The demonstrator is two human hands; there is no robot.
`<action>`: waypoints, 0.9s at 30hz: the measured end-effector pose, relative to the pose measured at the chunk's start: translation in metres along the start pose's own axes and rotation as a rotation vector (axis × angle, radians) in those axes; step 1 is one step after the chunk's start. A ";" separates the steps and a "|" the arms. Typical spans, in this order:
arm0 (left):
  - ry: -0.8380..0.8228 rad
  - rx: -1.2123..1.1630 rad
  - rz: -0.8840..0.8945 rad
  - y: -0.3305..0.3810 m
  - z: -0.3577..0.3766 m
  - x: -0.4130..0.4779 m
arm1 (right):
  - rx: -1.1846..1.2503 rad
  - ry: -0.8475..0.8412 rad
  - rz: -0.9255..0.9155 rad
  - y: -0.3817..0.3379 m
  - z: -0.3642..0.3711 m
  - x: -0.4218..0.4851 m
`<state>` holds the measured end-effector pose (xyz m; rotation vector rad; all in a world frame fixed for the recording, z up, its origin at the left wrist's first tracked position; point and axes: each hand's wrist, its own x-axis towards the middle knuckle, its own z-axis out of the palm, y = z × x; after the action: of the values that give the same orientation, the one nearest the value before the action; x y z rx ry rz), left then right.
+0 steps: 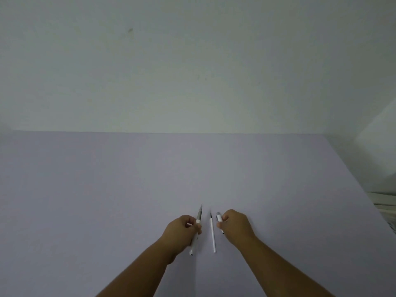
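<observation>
**Head view: a pen in three parts.** The left hand [182, 230] is curled round the pen barrel [200, 213], whose grey nose points away from the person. The right hand [235, 227] pinches the short end cap [218, 217] between thumb and forefinger. The ink refill [212, 234] lies loose on the lavender table [107, 189] between the two hands. It touches neither, and its dark tip points away.

From my remote seat I judge the step to be joining or parting these pieces. To do it well, I would hold the barrel steady and lift the refill by its plain rear end. I would then feed it in tip first along the barrel's own axis (no forcing), with the cap going on last.

Fingers cover the barrel's middle, and the thumb covers most of the cap. I cannot make out a spring in the dim light. At the right edge of the frame a pale stack [385, 202] is cut off.
</observation>
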<state>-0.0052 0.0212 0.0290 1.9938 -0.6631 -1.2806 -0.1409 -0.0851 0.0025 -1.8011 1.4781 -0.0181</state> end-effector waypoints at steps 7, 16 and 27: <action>0.037 -0.027 0.011 0.000 0.001 -0.004 | -0.055 0.024 -0.003 0.007 0.007 -0.001; 0.039 0.029 0.081 0.010 0.004 -0.016 | 0.106 0.085 -0.061 -0.005 -0.007 -0.013; -0.004 0.083 0.216 0.025 -0.010 -0.033 | 0.743 -0.185 -0.154 -0.050 -0.025 -0.041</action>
<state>-0.0106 0.0316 0.0700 1.9252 -0.9200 -1.1446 -0.1244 -0.0637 0.0668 -1.2565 1.0067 -0.4119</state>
